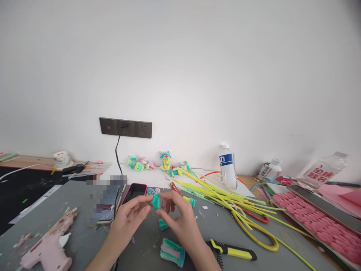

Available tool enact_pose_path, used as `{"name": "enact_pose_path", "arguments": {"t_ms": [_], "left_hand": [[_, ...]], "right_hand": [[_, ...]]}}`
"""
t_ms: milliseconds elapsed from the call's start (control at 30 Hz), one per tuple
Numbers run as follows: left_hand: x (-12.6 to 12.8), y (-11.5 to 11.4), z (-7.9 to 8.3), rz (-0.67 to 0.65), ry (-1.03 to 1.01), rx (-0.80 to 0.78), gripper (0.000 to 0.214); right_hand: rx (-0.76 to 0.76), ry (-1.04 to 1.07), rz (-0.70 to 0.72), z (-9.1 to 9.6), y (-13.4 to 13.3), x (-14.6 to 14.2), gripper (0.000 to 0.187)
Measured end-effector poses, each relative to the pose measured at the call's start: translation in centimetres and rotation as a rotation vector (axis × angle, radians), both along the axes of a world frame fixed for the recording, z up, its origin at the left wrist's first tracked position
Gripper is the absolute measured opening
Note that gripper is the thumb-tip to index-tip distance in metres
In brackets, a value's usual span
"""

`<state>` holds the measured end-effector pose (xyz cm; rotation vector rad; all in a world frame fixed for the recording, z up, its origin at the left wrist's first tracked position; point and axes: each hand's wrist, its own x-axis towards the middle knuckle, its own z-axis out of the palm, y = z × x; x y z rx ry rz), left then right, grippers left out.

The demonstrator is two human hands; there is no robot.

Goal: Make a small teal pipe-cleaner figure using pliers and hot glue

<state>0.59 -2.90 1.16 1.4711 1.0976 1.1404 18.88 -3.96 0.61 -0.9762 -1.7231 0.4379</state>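
Note:
Over the grey mat, my left hand [131,216] and my right hand [180,214] pinch a small teal piece of fuzzy pipe cleaner [156,202] between their fingertips. Its exact shape is partly covered by my fingers. Below it another short teal piece [163,224] lies on the mat, partly behind my right hand. Nearer to me, by my right wrist, rests a striped teal and lilac pipe-cleaner bundle [172,252]. A yellow and teal piece [189,201] is just past my right hand.
Long yellow-green pipe cleaners [225,195] spread across the right side. Yellow-black pliers [234,251] lie near my right forearm, a pink glue gun [52,244] at left. A phone [105,203], a white bottle [228,169] and small pipe-cleaner figures [165,161] stand farther back.

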Motion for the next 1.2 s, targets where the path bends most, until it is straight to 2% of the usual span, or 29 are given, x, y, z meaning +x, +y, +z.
{"name": "enact_pose_path", "arguments": {"t_ms": [233,433,1200], "left_hand": [[-0.72,0.78,-0.81,-0.089,0.045,0.006,0.047],[-0.15,0.07,-0.23,-0.011,-0.032,-0.018,0.043],[-0.18,0.05,-0.17,-0.041,-0.006,-0.017,0.041]], "right_hand": [[-0.027,0.016,0.021,-0.02,0.11,-0.04,0.022],[-0.021,0.003,0.015,0.08,0.08,-0.03,0.019],[-0.070,0.033,0.022,-0.29,0.27,-0.02,0.020]]}}
